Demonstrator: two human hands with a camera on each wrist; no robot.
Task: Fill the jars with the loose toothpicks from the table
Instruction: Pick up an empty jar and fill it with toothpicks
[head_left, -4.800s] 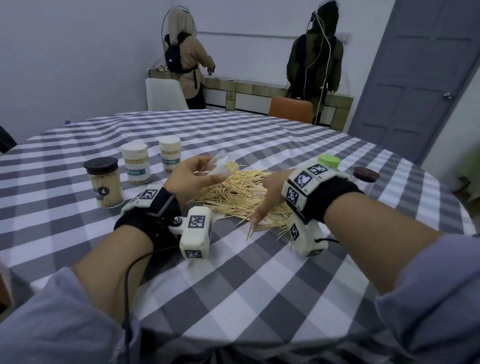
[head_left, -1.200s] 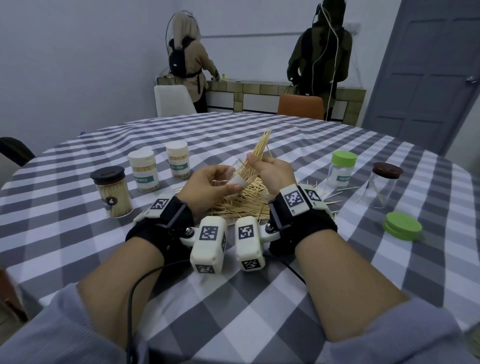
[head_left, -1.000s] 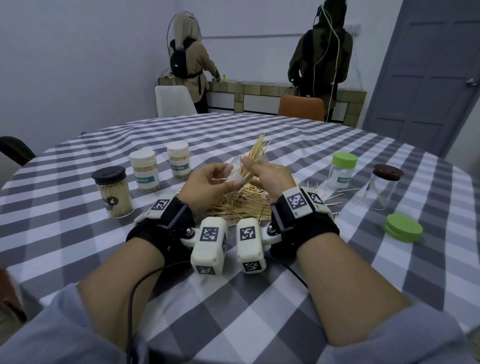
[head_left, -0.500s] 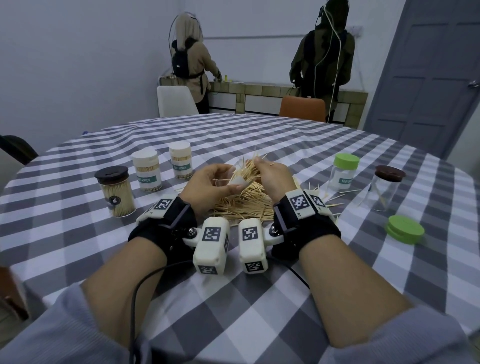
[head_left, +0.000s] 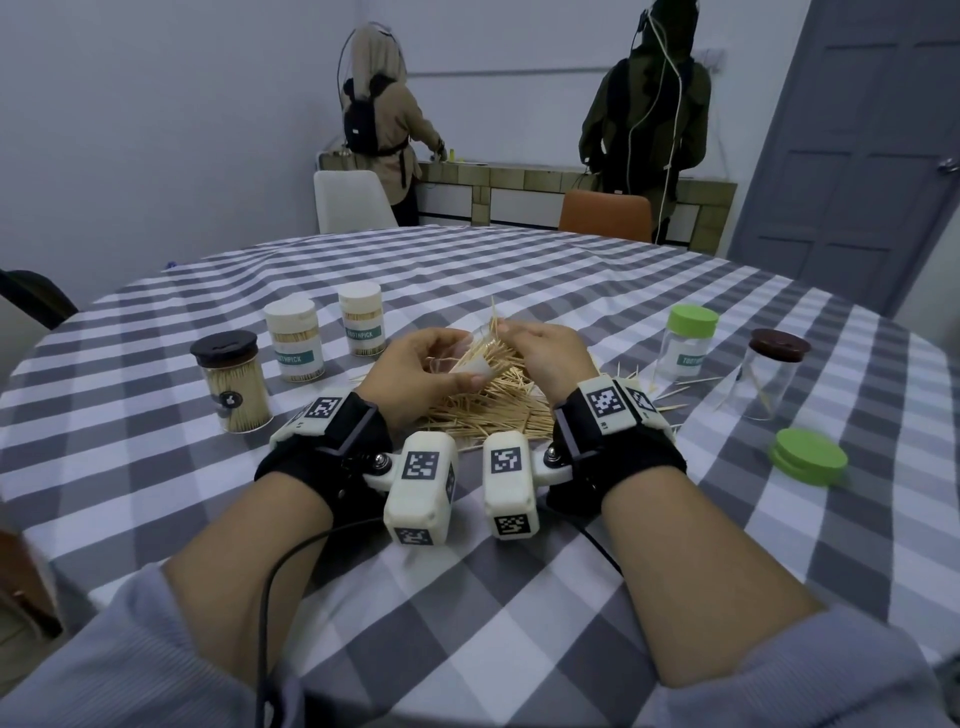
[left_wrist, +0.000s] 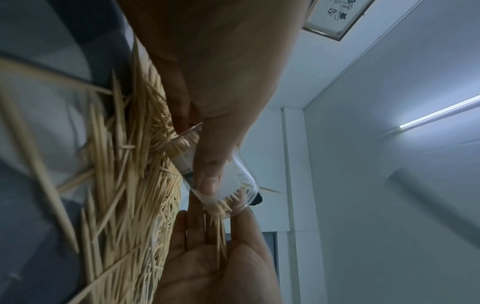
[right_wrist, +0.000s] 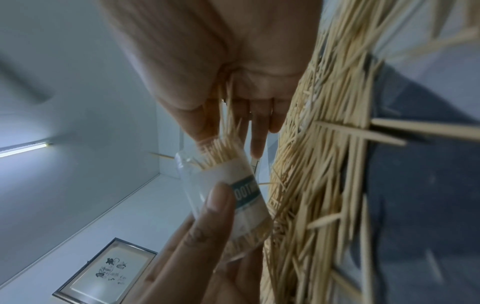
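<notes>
While the left hand (head_left: 415, 371) grips it, tilted jar (head_left: 470, 358) against the right hand's (head_left: 548, 353) pinched toothpick bundle (right_wrist: 223, 144).

Your right hand (head_left: 545, 358), which was gathering loose toothpicks from the pile 4.8 s ago, has lifted a bundle of toothpicks (head_left: 496, 332) to the clear jar (head_left: 470, 358) gripped in your left hand (head_left: 415, 374). The bundle stood well above the jar mouth 1.2 s ago; it now sits mostly inside.
</notes>
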